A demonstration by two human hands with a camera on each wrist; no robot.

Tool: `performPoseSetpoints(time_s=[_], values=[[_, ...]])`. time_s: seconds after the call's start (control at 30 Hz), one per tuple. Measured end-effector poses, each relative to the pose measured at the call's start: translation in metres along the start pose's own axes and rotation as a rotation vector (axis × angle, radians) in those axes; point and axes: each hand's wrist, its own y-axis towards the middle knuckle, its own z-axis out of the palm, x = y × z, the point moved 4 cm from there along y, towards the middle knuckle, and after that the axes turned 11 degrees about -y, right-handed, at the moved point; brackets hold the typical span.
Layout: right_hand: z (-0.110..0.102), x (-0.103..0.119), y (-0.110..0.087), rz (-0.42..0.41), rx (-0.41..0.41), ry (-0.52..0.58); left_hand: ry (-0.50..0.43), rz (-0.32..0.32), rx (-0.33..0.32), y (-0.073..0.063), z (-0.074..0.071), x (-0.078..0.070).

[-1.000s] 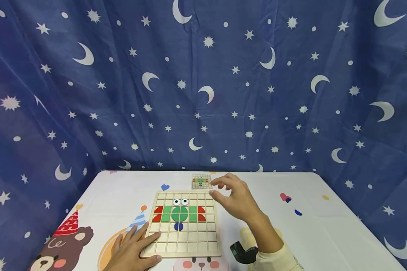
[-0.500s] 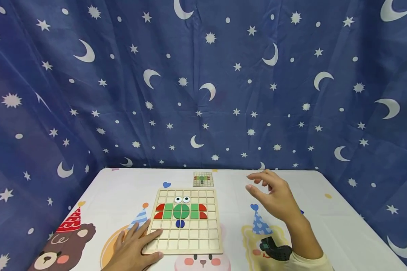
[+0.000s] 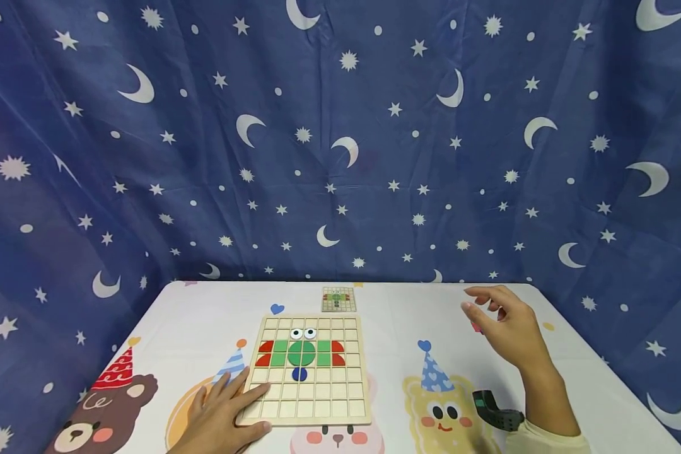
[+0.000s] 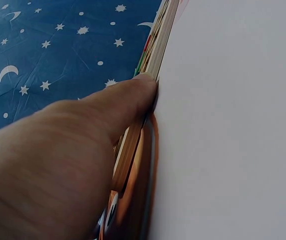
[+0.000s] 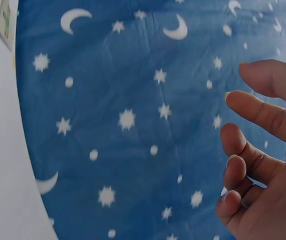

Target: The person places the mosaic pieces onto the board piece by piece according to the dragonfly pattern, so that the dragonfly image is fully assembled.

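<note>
A wooden grid board [image 3: 337, 408] lies on the table, holding a figure of flat pieces. There are white eye discs [image 3: 297, 333], a green circle [image 3: 302, 353] made of quarter pieces, green squares [image 3: 323, 353], red quarter pieces [image 3: 338, 360] at both sides and a blue round shape [image 3: 299, 374] below. Fingers spread, my left hand [image 3: 218, 413] rests on the board's near left corner; in the left wrist view its thumb touches the board's edge [image 4: 156, 55]. Above the table's right side, my right hand [image 3: 511, 331] hangs with loosely bent fingers and nothing between them, as the right wrist view shows.
Behind the board lies a small picture card [image 3: 338, 299] with a similar figure. A printed cloth with cartoon animals covers the table [image 3: 397, 334]. A black device [image 3: 496, 413] sits at the right wrist. A blue curtain [image 3: 340, 157] with moons and stars stands behind the table.
My right hand has moved from beside the board and the card toward the table's right side, and now hides the loose blue pieces seen there earlier. My left hand stays on the board.
</note>
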Motion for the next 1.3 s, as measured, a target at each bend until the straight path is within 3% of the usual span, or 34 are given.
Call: performPoseSetpoints(time_s=[0.17, 0.37, 0.53, 0.77, 0.9, 1.1, 1.3], values=[[-0.002, -0.028, 0.000, 0.098, 0.004, -0.037, -0.009, 0.004, -0.002, 0.001, 0.001, 0.000], [0.003, -0.068, -0.005, 0.244, 0.063, -0.081, -0.018, -0.003, 0.002, 0.001, 0.000, 0.000], [0.016, -0.099, -0.017, 0.364, 0.110, -0.064, -0.017, 0.004, -0.003, 0.001, 0.000, 0.000], [0.035, -0.134, -0.036, 0.475, 0.099, -0.015, -0.003, -0.006, 0.004, 0.000, 0.000, 0.001], [0.047, -0.152, -0.050, 0.563, 0.173, -0.023, -0.003, -0.015, 0.019, 0.000, 0.001, 0.001], [0.057, -0.170, -0.063, 0.594, 0.266, -0.061, -0.014, -0.011, 0.017, 0.000, 0.001, 0.001], [0.064, -0.170, -0.064, 0.527, 0.363, -0.135, -0.008, -0.009, 0.016, 0.000, 0.000, 0.000]])
